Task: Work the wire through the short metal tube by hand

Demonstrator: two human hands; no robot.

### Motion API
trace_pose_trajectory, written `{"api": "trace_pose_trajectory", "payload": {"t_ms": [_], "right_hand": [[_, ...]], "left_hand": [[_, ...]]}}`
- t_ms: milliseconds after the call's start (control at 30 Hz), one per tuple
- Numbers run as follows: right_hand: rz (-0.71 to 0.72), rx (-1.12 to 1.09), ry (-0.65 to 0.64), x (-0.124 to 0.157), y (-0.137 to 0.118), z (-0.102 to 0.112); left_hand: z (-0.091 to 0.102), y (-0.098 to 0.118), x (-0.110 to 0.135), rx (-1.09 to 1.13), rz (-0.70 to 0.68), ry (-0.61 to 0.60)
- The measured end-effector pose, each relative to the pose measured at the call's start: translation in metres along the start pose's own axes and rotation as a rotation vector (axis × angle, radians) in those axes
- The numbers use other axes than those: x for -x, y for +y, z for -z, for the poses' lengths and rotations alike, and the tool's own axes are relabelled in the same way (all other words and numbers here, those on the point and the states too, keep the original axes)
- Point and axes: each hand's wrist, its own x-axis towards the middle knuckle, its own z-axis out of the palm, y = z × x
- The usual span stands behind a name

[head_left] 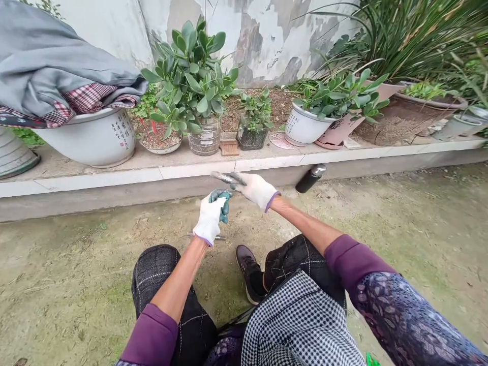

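My left hand (214, 211) wears a white knit glove with teal-grey coated fingers, curled in; whatever they may hold is hidden. Just above it and to the right, my right hand (251, 187) wears a matching glove. Its dark grey, shiny fingers stretch out to the left and are smeared by motion. The two hands are close together over the ground, in front of the low ledge. A thin rod (221, 238) shows behind my left wrist, near the ground.
Potted plants line the tiled ledge (198, 169), among them a jade plant (194, 76) and a white pot (305, 124). A small brush (229, 147) lies there. Grey cloth (76, 56) covers a large pot at left. A black bottle (310, 179) leans against the ledge.
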Motion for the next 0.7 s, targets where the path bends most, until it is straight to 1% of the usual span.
{"api": "trace_pose_trajectory", "payload": {"t_ms": [100, 133, 167, 233, 267, 300, 367, 433, 467, 533, 600, 633, 700], "right_hand": [[-0.181, -0.39, -0.053, 0.01, 0.001, 0.009], [-0.217, -0.514, -0.059, 0.016, 0.0, 0.013], [-0.223, -0.628, -0.06, 0.022, -0.001, 0.017], [-0.166, -0.819, -0.069, 0.035, -0.002, 0.025], [-0.121, -0.885, -0.1, 0.04, -0.002, 0.028], [-0.081, -0.921, -0.159, 0.045, -0.001, 0.03], [-0.025, -0.889, -0.348, 0.052, 0.0, 0.032], [-0.016, -0.746, -0.539, 0.056, 0.001, 0.031], [-0.021, -0.662, -0.589, 0.057, 0.002, 0.031], [-0.038, -0.537, -0.61, 0.059, 0.002, 0.031], [-0.046, -0.487, -0.608, 0.061, 0.003, 0.032], [-0.043, -0.478, -0.629, 0.062, 0.003, 0.031], [-0.027, -0.461, -0.721, 0.064, 0.003, 0.028]], "left_hand": [[0.0, -0.003, -0.004, -0.035, 0.019, -0.035], [0.001, -0.005, -0.006, -0.06, 0.016, -0.045], [0.002, -0.007, -0.008, -0.088, 0.008, -0.056], [0.007, -0.012, -0.012, -0.138, -0.016, -0.08], [0.011, -0.014, -0.014, -0.157, -0.031, -0.084], [0.015, -0.015, -0.016, -0.173, -0.043, -0.077], [0.023, -0.017, -0.018, -0.204, -0.062, -0.053], [0.031, -0.017, -0.02, -0.241, -0.086, -0.042], [0.034, -0.016, -0.02, -0.259, -0.105, -0.039], [0.037, -0.015, -0.02, -0.295, -0.146, -0.028], [0.038, -0.016, -0.019, -0.326, -0.166, -0.011], [0.037, -0.018, -0.018, -0.346, -0.162, -0.014], [0.033, -0.024, -0.018, -0.392, -0.142, -0.042]]}}
